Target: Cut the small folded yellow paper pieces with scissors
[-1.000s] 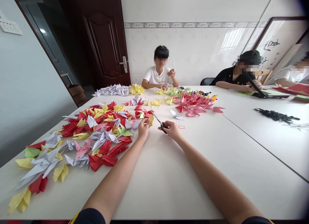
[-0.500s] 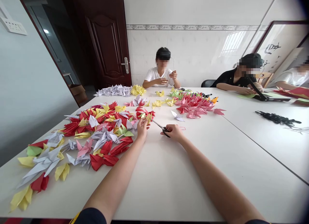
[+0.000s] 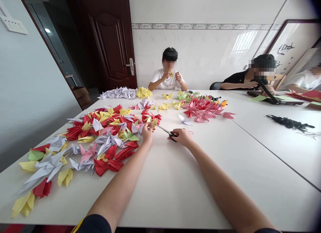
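My left hand pinches a small yellow folded paper at the right edge of the large pile. In my right hand are scissors with black handles, their blades pointing left at the yellow paper. The blade tips meet or overlap the paper; whether they touch it cannot be made out. Left of my left hand spreads a pile of red, yellow, white and pink folded papers. A lone white folded paper lies beyond my right hand.
Pink folded papers lie beyond my right hand on the white table. A bundle of black cords is at the right. Across the table sits a person with raised hands; another uses a black paper cutter.
The person opposite has raised both hands nearer the face with a yellow paper. The person at the right has moved a hand onto the cutter. My hands have hardly moved.
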`<state>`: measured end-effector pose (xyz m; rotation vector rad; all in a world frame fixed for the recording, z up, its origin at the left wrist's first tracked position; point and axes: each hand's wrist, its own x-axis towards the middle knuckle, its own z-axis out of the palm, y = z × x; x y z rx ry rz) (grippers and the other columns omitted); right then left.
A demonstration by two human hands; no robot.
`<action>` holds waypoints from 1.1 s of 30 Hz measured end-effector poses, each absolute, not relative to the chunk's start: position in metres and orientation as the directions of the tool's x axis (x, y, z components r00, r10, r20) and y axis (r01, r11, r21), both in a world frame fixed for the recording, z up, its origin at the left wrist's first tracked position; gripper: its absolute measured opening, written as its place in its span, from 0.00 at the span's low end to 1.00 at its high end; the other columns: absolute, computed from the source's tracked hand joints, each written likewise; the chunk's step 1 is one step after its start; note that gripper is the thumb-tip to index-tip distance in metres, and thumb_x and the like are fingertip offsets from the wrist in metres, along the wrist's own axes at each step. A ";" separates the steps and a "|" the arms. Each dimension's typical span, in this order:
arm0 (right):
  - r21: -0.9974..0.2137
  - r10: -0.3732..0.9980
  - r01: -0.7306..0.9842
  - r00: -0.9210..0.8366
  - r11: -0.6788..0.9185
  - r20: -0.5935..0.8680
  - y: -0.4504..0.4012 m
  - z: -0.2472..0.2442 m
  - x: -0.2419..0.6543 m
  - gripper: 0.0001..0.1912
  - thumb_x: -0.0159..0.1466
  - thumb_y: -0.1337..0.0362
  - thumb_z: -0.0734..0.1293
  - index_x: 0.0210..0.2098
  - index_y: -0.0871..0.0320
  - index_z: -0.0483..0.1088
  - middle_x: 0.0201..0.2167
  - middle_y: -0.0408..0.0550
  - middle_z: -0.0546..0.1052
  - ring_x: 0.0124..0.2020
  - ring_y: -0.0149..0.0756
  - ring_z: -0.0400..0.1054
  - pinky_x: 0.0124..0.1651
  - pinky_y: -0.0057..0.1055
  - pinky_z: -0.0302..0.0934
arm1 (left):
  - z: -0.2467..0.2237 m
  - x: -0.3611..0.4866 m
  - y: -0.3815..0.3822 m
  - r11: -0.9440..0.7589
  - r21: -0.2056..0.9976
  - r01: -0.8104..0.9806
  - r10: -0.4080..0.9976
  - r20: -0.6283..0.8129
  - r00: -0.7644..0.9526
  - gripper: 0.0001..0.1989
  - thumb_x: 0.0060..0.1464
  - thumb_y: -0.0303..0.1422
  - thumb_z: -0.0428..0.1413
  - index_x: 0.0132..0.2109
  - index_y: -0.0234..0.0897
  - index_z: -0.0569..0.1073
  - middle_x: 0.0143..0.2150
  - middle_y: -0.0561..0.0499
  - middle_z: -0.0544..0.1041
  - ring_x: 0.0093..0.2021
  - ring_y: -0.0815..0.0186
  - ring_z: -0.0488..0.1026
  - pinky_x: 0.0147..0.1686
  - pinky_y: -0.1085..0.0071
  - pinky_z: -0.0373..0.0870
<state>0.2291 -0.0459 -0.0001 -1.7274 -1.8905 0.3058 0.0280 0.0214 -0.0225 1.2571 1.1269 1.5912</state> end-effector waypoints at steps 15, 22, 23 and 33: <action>-0.378 0.971 0.922 0.013 0.081 0.240 -0.052 0.010 0.223 0.21 0.53 0.41 0.70 0.25 0.54 0.72 0.22 0.42 0.71 0.23 0.32 0.59 0.27 0.28 0.39 | -0.020 0.025 0.021 -0.278 0.960 0.018 0.931 0.274 -0.242 0.04 0.55 0.32 0.55 0.36 0.37 0.73 0.33 0.48 0.78 0.28 0.66 0.76 0.28 0.73 0.68; -0.290 0.970 0.953 -0.013 0.086 0.243 -0.053 0.016 0.222 0.21 0.55 0.41 0.69 0.27 0.53 0.72 0.20 0.42 0.71 0.23 0.32 0.58 0.28 0.29 0.39 | -0.022 0.024 0.026 -0.320 0.947 -0.005 0.917 0.309 -0.252 0.02 0.52 0.31 0.56 0.33 0.37 0.71 0.33 0.50 0.77 0.27 0.68 0.75 0.30 0.73 0.68; -0.274 0.970 0.957 -0.022 0.091 0.243 -0.054 0.017 0.223 0.21 0.55 0.41 0.69 0.27 0.53 0.72 0.20 0.43 0.70 0.23 0.32 0.59 0.28 0.29 0.38 | -0.023 0.024 0.026 -0.325 0.946 -0.021 0.918 0.310 -0.249 0.02 0.51 0.31 0.56 0.33 0.37 0.71 0.32 0.50 0.77 0.27 0.68 0.75 0.30 0.73 0.68; -0.208 0.960 0.968 -0.079 0.139 0.270 -0.056 0.024 0.226 0.20 0.57 0.43 0.69 0.28 0.53 0.71 0.18 0.42 0.69 0.22 0.32 0.58 0.29 0.30 0.37 | -0.021 0.025 0.025 -0.312 0.936 -0.164 0.931 0.267 -0.248 0.07 0.46 0.35 0.59 0.32 0.37 0.72 0.31 0.51 0.76 0.28 0.69 0.73 0.29 0.74 0.70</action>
